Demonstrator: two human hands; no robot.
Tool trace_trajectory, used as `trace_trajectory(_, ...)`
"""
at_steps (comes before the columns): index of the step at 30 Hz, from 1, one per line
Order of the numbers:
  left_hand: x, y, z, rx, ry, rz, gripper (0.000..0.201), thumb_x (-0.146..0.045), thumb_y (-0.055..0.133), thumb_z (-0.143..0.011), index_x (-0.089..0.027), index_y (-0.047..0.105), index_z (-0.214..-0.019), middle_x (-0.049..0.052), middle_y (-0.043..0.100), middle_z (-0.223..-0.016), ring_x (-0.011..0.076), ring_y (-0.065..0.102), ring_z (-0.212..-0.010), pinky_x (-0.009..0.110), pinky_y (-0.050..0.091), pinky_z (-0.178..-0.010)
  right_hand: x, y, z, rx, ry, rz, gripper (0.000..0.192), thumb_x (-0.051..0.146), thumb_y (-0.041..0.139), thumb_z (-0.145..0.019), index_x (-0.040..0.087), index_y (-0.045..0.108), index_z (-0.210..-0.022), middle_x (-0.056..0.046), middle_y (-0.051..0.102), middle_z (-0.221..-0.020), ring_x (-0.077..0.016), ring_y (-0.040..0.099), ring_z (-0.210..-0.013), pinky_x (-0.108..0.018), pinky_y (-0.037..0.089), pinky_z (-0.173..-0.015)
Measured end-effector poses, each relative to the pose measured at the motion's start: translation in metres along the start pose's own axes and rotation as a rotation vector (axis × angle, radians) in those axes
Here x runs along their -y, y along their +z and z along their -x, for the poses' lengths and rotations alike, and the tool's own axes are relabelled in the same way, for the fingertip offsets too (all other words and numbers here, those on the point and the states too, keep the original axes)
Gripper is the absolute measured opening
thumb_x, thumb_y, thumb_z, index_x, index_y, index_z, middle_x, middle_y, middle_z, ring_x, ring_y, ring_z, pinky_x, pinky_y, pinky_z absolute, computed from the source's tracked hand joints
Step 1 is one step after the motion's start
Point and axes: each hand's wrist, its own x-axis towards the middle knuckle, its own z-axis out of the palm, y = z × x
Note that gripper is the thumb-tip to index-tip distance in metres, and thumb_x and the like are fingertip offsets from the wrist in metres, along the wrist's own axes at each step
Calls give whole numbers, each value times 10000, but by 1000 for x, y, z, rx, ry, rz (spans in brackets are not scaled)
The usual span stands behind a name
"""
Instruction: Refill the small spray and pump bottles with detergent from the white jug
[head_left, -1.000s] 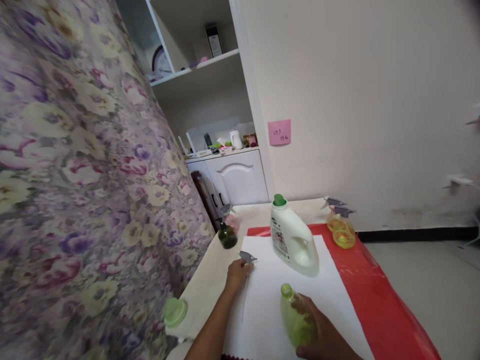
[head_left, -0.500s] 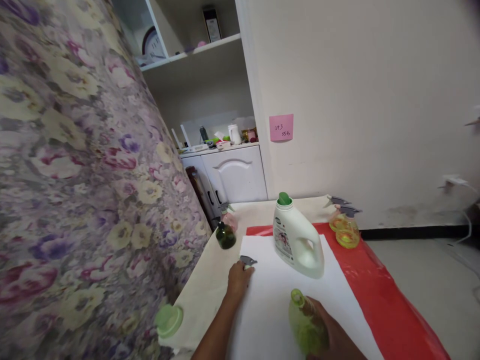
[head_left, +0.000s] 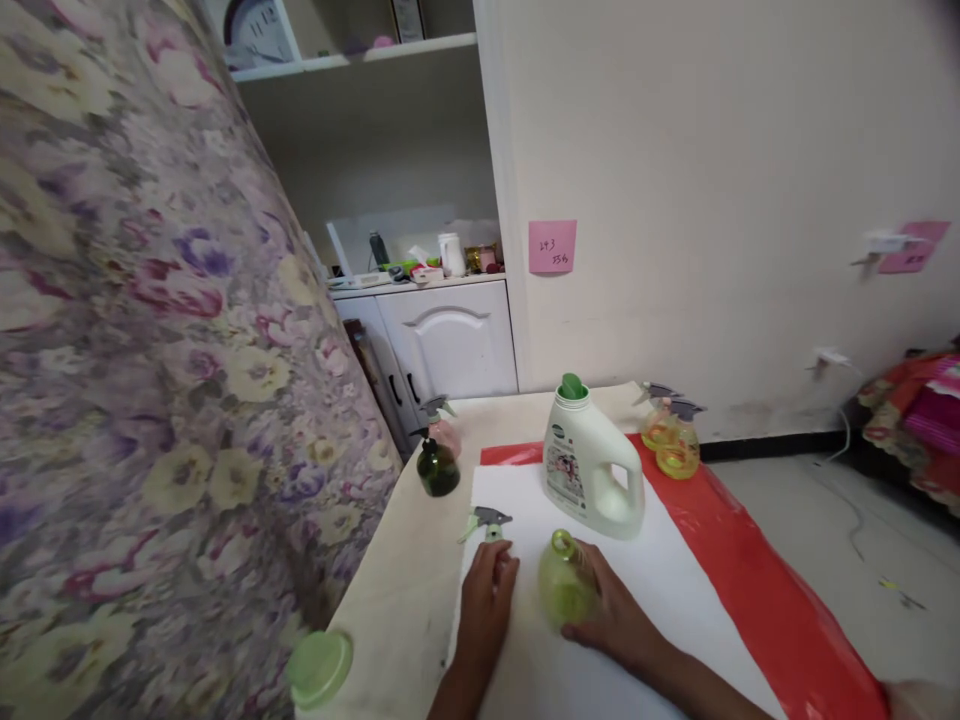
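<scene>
Right hand (head_left: pixel 611 620) slid the green bottle (head_left: pixel 564 590) closer to left hand (head_left: pixel 487 590)

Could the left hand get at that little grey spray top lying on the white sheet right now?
Probably yes. The left hand lies on the white sheet just short of the spray top, with only bare sheet between them. The right hand holds the green bottle off to the side.

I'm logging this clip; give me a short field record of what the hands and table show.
left hand: at the grey spray head; grip unclear
right hand: holds the open green bottle
surface: white sheet over red cloth
behind: white jug, green cap
far edge: two yellow sprayers, dark green sprayer
near left: green lid
</scene>
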Motion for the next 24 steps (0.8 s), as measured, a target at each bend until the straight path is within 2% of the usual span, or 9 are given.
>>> trace_trajectory(5,-7,5,5,129,-2,114,341,-364,548,-856,-221,637,-1153,108,666,-1124,256,608,-1050,397,461,-931,-17,22,-13,-55,-26,12,864,319,775,-610,238,348,-1357,-113,475,-1375,-315,423,-1299,-468,325,-1101)
trace_trajectory(8,-4,4,6,196,-33,101,409,-344,573,-835,-219,599,-1224,114,651,-1198,263,587,-1122,431,423,-1002,-23,27,-12,-81,-34,29,864,352,779,-619,235,353,-1362,-111,483,-1368,-315,434,-1291,-470,352,-1086)
trace_trajectory(11,-2,4,6,228,-57,65,504,-293,654,-752,-209,588,-1245,119,625,-1256,280,552,-1181,447,385,-1049,-26,26,-10,-92,-42,69,893,361,796,-613,233,350,-1376,-119,468,-1383,-318,426,-1301,-472,344,-1094)
trace_trajectory(18,-8,8,1,313,-83,88,705,-198,741,-603,-224,563,-1284,102,564,-1347,301,470,-1278,437,324,-1107,-34,19,5,-76,23,99,1009,118,768,-568,273,270,-1432,-84,372,-1484,-274,327,-1385,-454,233,-1169)
trace_trajectory(21,-10,10,-1,352,-85,116,826,-180,770,-549,-230,517,-1333,100,509,-1408,310,413,-1328,440,281,-1135,-35,8,15,-108,30,47,897,169,739,-644,286,301,-1418,-81,394,-1473,-261,369,-1370,-454,291,-1152)
trace_trajectory(24,-10,11,-2,361,-86,125,829,-160,758,-546,-235,513,-1335,99,514,-1405,310,414,-1327,444,270,-1138,-27,-17,17,-293,21,43,641,298,691,-750,280,420,-1331,-96,506,-1380,-278,484,-1281,-487,391,-1082)
